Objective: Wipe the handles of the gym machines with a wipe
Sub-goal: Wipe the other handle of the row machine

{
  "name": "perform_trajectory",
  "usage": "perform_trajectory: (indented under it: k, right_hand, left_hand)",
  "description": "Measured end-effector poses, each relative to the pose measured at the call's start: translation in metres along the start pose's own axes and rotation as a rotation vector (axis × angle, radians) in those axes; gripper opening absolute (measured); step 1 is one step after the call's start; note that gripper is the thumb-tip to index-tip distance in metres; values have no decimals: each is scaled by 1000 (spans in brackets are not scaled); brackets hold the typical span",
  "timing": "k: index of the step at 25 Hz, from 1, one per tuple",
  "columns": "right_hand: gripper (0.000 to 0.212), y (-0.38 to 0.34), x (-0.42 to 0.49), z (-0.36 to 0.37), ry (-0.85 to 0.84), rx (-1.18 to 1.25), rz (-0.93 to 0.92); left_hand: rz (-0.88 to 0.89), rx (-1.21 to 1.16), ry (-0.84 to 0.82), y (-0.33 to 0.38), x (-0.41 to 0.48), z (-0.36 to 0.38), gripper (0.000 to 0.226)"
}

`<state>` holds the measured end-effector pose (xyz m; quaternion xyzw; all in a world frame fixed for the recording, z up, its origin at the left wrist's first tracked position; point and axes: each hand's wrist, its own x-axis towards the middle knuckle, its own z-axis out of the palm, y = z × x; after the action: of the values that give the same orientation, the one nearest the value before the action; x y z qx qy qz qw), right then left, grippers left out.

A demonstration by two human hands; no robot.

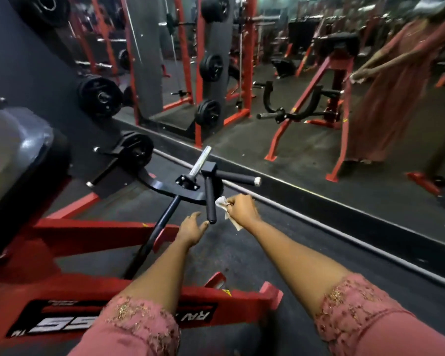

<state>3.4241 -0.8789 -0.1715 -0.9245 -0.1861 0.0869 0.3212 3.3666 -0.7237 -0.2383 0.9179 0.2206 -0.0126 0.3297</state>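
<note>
Right hand (242, 209) is clenched round the white wipe (222, 202), bunching it against the right side of the near handle (210, 200). That handle is a black foam grip pointing down toward the camera off the black bracket (208, 168) at the end of the lever arm (159, 227). Part of the wipe hangs below the fist.

Left hand (192, 228) is released, fingers straight. Thumb tip is just beside the handle's free end; can't tell if it touches.

Second handle (238, 179) runs right off the same bracket, untouched, apart from both hands. Chrome peg (200, 161) sticks up and back from the bracket, behind the near handle.

The lever arm runs down-left past the left wrist to the red frame (88, 227).

At the picture's left edge is a grey pad (16, 155), with weight plates (100, 97) on pegs on the dark wall behind it.

Mirror (319, 129) is just beyond the handles, its bottom edge running diagonally along the rubber floor (242, 253).

Pink lace sleeves (357, 304) at both elbows.
</note>
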Motion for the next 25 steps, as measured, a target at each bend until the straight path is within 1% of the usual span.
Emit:
perform_trajectory:
  k: [4, 6, 9, 11, 13, 15, 17, 18, 20, 21, 23, 25]
  right_hand:
    - [23, 20, 53, 14, -11, 78, 68]
    - [23, 32, 76, 22, -39, 125, 116]
    - [21, 47, 103, 29, -77, 211, 153]
    - [22, 56, 119, 31, -93, 267, 206]
    - [24, 69, 135, 38, -127, 321, 238]
    - [25, 75, 152, 46, -168, 369, 239]
    - [26, 70, 171, 51, -153, 399, 191]
    - [27, 64, 180, 52, -107, 413, 149]
    - [26, 51, 202, 54, -24, 440, 27]
    - [25, 47, 210, 58, -11, 436, -37]
    - [21, 43, 216, 71, -41, 412, -152]
    - [20, 47, 215, 84, -124, 350, -263]
  left_hand:
    - [-168, -264, 24, -7, 51, 31, 56]
    - [-270, -466, 24, -9, 71, 50, 53]
    - [-361, -804, 67, -13, 92, 76, 50]
    - [-432, -967, 95, -15, 97, 88, 47]
    - [-497, -1109, 150, -18, 96, 99, 43]
    - [-536, -1183, 239, -18, 96, 104, 37]
    - [-575, -1273, 292, -10, 95, 106, 33]
    - [-595, -1322, 312, -6, 94, 106, 34]
    - [-622, -1390, 357, -3, 95, 106, 35]
    - [-629, -1415, 362, -1, 95, 106, 35]
    - [-641, -1430, 380, 0, 95, 108, 35]
    - [-661, -1417, 417, 1, 95, 113, 33]
